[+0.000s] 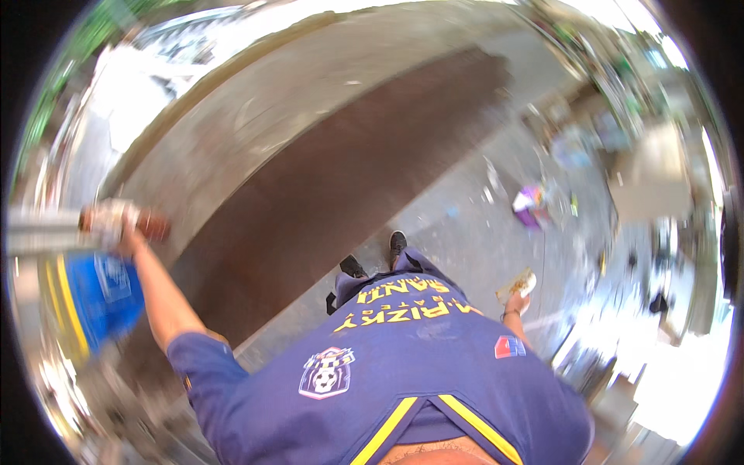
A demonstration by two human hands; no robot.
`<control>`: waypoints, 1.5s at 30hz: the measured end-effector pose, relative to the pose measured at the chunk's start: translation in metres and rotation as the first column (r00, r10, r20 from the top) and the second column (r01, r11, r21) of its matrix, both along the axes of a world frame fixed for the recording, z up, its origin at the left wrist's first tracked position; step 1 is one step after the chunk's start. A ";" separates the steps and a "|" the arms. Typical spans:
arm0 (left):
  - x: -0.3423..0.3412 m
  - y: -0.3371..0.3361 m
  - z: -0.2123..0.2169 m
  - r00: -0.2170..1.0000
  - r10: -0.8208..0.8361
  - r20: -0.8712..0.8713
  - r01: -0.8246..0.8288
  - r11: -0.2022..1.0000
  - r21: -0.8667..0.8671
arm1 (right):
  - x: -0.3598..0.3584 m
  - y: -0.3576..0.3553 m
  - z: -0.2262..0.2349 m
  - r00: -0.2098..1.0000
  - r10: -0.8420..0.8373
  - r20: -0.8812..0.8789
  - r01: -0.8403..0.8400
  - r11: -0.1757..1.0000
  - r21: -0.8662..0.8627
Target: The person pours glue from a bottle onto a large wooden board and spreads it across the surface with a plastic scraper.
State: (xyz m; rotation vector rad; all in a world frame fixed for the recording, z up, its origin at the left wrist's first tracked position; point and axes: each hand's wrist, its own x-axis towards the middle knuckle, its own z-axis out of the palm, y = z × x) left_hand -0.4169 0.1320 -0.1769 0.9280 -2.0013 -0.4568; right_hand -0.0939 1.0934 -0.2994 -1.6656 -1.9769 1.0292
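Note:
My left arm reaches out to the left, and my left hand (129, 239) is closed around a bottle-shaped thing (155, 225) with a reddish-brown end and a pale middle. Motion blur hides its exact kind. Down by my right side, my right hand (513, 304) grips a small pale thing (525, 280) with yellowish patches, too smeared to name. In front of me a large panel (364, 143) runs across the view, greyish above and dark brown below.
A blue bag or sack (105, 291) with yellow stripes is below my left hand. On the grey floor (457, 232) lies a purple and white packet (528, 205). A beige box-like thing (651, 182) and blurred clutter stand at the right.

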 end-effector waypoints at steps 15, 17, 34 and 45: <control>-0.049 0.240 0.140 0.877 -0.463 -0.128 0.459 0.886 -0.061 | 0.021 0.027 -0.025 0.989 -0.006 0.149 -0.011 0.994 0.109; -0.062 0.275 0.162 0.746 -0.631 -0.215 0.655 0.753 0.064 | -0.007 0.052 -0.034 0.997 0.044 0.063 -0.049 0.996 0.080; -0.163 0.648 0.200 0.012 -0.983 -0.185 0.623 -0.137 0.770 | -0.122 0.290 0.005 0.807 0.023 -0.590 -0.099 0.990 -0.097; -0.245 0.791 0.179 -0.366 -0.923 0.117 0.250 0.023 0.968 | -0.267 0.311 0.040 0.653 -0.002 -0.757 -0.203 0.963 -0.177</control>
